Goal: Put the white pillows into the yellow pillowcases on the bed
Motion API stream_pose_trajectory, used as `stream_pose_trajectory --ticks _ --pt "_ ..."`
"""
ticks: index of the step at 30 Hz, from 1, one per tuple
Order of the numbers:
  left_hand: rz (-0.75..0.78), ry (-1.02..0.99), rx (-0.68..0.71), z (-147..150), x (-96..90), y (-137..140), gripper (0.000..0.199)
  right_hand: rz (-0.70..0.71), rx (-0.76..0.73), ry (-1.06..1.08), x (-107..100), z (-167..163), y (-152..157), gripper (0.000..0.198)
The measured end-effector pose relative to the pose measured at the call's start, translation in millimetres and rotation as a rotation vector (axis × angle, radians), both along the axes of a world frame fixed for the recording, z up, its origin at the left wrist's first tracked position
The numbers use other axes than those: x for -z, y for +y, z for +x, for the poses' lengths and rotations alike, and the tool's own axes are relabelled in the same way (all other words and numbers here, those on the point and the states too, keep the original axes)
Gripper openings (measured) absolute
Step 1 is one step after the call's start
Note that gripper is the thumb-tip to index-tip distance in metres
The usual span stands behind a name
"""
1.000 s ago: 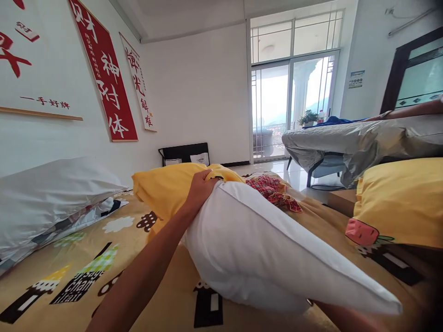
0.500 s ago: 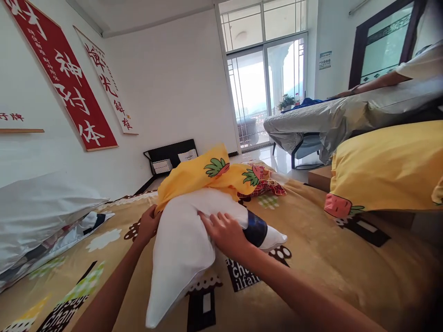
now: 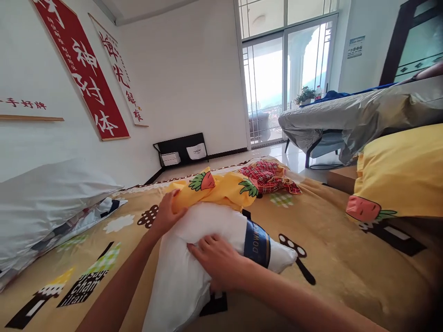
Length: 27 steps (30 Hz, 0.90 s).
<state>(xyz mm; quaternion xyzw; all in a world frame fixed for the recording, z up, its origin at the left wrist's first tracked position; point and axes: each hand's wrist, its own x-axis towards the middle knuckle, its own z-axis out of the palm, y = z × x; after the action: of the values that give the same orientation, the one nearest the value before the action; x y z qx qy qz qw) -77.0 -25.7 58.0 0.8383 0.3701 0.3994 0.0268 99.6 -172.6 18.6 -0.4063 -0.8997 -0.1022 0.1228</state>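
Note:
A white pillow [image 3: 183, 272] with a navy band [image 3: 256, 243] lies folded on the patterned bed cover [image 3: 332, 258]. Its far end meets a yellow pillowcase [image 3: 224, 196] printed with pink, green-leaved figures; whether that end is inside the cloth I cannot tell. My left hand [image 3: 168, 213] is closed on the pillowcase's left edge, thumb towards the pillow. With fingers pressed into the fold, my right hand [image 3: 219, 258] grips the middle of the pillow, left of the band.
Red checked cloth [image 3: 266, 175] lies beyond the pillowcase. A filled yellow pillow [image 3: 408, 175] sits at the right, near a cardboard box [image 3: 341, 179]. White bedding [image 3: 51, 198] is piled at the left. Behind, a plastic-covered table [image 3: 321, 117] carries a plant [image 3: 305, 95].
My left hand has moved up from the pillow's side to the pillowcase edge. The raised yellow cloth has sunk flatter. The right hand keeps its grip; the view has shifted left.

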Motion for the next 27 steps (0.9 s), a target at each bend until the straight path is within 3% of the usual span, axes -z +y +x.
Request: stream_pose_trajectory --ticks 2,4,6,9,10,11,13,16,19,21,24,25,27 --pt "0.021 0.140 -0.007 19 0.2 -7 0.061 -0.193 -0.088 0.104 -21 21 4 0.079" --pt "-0.019 0.189 -0.029 33 4.5 -10 0.048 -0.254 -0.088 0.348 -38 49 15 0.053" --pt "-0.040 0.165 -0.043 39 9.2 -10 0.025 -0.053 0.079 0.695 -44 80 31 0.035" --pt "0.047 0.088 -0.001 33 14.4 -13 0.019 0.410 0.592 1.086 -34 128 57 0.041" --pt "0.103 0.036 0.028 27 16.5 -16 0.022 0.423 0.730 1.167 -27 141 65 0.051" --pt "0.168 -0.022 0.062 20 19.2 -20 0.025 0.341 0.794 1.255 -19 152 71 0.061" --pt "0.309 -0.105 0.136 4 27.4 -29 0.029 0.048 0.737 1.396 -3 166 79 0.073" --pt "0.446 -0.090 0.209 -19 43.7 -40 0.027 -0.336 0.431 1.507 10 172 85 0.066" --pt "0.327 -0.089 0.142 -37 53.1 -40 0.027 -0.547 0.183 1.596 3 173 84 0.050" --pt "0.109 -0.158 0.110 -46 49.9 -35 0.030 -0.552 0.117 1.694 -10 173 79 0.043" --pt "-0.180 -0.355 0.142 -50 31.1 -26 0.026 -0.451 0.070 1.805 -33 172 66 0.039" --pt "-0.212 -0.416 0.156 -48 22.4 -24 0.029 -0.426 0.050 1.807 -41 169 60 0.037" --pt "-0.212 -0.468 0.180 -39 3.8 -21 0.054 -0.393 0.012 1.790 -54 162 50 0.035"
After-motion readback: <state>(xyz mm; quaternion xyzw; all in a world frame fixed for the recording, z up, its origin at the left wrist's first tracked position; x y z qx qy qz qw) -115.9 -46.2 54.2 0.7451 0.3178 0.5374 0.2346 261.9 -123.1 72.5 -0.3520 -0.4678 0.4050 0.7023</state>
